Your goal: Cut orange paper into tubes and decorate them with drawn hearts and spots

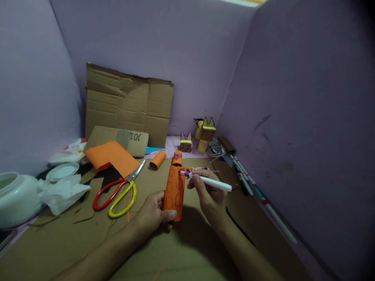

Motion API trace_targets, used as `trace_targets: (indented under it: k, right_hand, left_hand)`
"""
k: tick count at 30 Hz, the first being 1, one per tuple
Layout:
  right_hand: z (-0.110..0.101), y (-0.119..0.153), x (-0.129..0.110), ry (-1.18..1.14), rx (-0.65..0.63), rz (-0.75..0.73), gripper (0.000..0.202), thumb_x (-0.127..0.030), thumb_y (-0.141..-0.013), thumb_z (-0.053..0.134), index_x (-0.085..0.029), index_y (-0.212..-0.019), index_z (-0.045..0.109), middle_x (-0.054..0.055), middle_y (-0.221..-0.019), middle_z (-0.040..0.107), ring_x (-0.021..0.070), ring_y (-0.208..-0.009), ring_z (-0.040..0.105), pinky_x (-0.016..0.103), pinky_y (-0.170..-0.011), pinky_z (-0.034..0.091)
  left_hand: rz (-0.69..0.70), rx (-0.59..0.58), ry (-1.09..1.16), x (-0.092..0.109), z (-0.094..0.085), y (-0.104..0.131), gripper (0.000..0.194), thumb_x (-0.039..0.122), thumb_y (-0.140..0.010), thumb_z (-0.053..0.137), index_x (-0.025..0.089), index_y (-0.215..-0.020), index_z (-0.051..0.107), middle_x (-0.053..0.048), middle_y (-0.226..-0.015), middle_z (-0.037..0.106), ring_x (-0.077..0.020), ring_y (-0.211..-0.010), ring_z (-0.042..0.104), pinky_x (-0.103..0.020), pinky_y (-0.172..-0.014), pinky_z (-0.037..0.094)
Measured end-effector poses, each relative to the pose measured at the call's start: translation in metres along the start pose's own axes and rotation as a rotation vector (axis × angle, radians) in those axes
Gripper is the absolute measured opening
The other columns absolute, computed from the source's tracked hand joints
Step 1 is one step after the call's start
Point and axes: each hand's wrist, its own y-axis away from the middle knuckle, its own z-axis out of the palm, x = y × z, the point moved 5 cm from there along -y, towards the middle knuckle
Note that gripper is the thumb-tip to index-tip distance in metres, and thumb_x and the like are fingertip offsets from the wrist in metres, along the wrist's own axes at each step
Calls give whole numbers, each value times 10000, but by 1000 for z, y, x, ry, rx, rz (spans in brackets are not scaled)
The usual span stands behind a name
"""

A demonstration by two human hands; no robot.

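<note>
My left hand is closed around the lower end of an orange paper tube, thumb on its front. Several rounded outlines are drawn on the tube's face. In my right hand is a white marker pen with a purple tip end, its point touching the tube near the upper right edge. Just beyond the tube's top stands a smaller orange roll with a reddish heart shape on it. Another short orange roll lies to the left of that one.
Scissors with red and yellow handles lie left of my hands, beside orange paper. A white jar and crumpled tissue are farther left. Cardboard animal figures stand at the back; several pens line the right wall.
</note>
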Motion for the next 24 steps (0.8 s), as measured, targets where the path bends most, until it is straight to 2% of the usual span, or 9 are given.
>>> trace_targets:
  k: [7,13,20,24]
  right_hand:
    - [0,0,-1,10,-20,15,70,-260,-911,593,-236,-929,656,-27,-671,631,119,-607,599,254,-577,475]
    - [0,0,-2,9,18,31,88,-267,-907,596,-224,-852,649,-34,-634,611,113,-593,589,237,-555,465]
    - [-3,0,3,31,66,73,79,-293,-903,607,-233,-893,657,-29,-672,633,118,-614,608,258,-597,470]
    - [-1,0,2,4,22,57,78,-288,-910,600,-242,-898,661,-36,-659,627,113,-605,606,252,-594,471]
  left_hand:
    - [7,-2,6,1,0,-2,444,297,-482,753,110,-835,559,-31,-675,633,-119,-530,538,-230,-448,458]
    - [6,-7,13,1,1,-1,437,301,-493,762,119,-829,549,-32,-671,632,-119,-524,538,-233,-450,462]
    - [18,-18,26,-2,-1,-1,436,296,-504,766,112,-841,560,-35,-658,640,-123,-505,554,-231,-438,465]
    - [12,-3,21,0,-1,-1,425,288,-497,768,111,-825,563,-31,-644,640,-122,-502,557,-225,-438,467]
